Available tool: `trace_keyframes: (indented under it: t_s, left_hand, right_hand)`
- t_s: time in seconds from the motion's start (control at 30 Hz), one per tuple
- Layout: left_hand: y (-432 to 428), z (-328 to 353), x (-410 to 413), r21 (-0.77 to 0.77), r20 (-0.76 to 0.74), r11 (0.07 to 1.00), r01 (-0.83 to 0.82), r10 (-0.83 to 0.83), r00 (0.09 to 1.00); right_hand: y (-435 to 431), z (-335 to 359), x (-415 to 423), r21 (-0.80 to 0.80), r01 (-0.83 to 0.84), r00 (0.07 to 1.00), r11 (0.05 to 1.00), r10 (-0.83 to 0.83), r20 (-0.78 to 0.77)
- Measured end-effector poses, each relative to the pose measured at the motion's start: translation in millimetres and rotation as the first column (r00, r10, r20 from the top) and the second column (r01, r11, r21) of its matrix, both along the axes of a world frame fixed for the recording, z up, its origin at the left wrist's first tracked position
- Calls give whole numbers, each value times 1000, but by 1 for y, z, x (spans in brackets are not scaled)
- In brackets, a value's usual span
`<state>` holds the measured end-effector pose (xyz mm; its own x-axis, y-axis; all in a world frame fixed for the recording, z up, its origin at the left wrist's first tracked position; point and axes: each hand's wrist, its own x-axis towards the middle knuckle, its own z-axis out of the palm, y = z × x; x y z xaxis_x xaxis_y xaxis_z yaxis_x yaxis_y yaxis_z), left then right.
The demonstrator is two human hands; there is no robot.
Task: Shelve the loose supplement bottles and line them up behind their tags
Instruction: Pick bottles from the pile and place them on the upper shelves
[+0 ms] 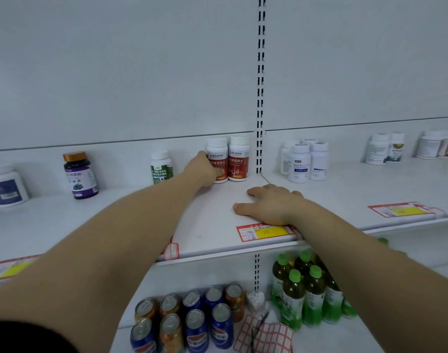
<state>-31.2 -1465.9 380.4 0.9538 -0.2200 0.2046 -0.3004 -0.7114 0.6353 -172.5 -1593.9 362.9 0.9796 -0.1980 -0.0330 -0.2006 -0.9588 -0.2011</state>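
Red-and-white plastic supplement bottle with a white cap stands upright at the back of the white metal shelf, touching an identical twin bottle on its right. The left hand grasps it from the side. The right hand lies flat, fingers relaxed, on the shelf just behind a red-and-yellow paper price tag

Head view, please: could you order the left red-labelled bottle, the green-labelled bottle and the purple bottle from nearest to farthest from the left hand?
1. The left red-labelled bottle: gripped by the left hand, on its right side.
2. The green-labelled bottle: just left of the hand.
3. The purple bottle: farthest, well off to the left.
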Motion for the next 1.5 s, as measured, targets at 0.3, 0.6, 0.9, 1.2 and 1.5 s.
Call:
trace_keyframes:
  t_s: [0.3, 0.6, 0.9, 1.2, 1.5]
  left_hand:
    - [28, 9, -25, 162, -103, 986, 30, -14, 995]
    - [144, 30, -91, 344, -77, 925, 159, -141, 987]
    - [369, 33, -173, 454, -52, 891, 8, 18, 998]
    - [637, -17, -273, 528, -102, 803, -276, 382, 918]
    - [796, -104, -321, 521, -264, 751, -406, 594, 760]
  right_hand:
    - [-5, 9, 1, 205, -38, 999, 978, 44, -23]
    - [52, 46, -8, 105, -12, 998, 994, 6, 59]
    - [310, 73, -6, -70, -374, 908, 925, 381, 174]
    - [612, 38, -31, -94, -742, 644, 664, 745, 174]
    - [809, -41, -40, -37, -898, 437, 438, 899, 11]
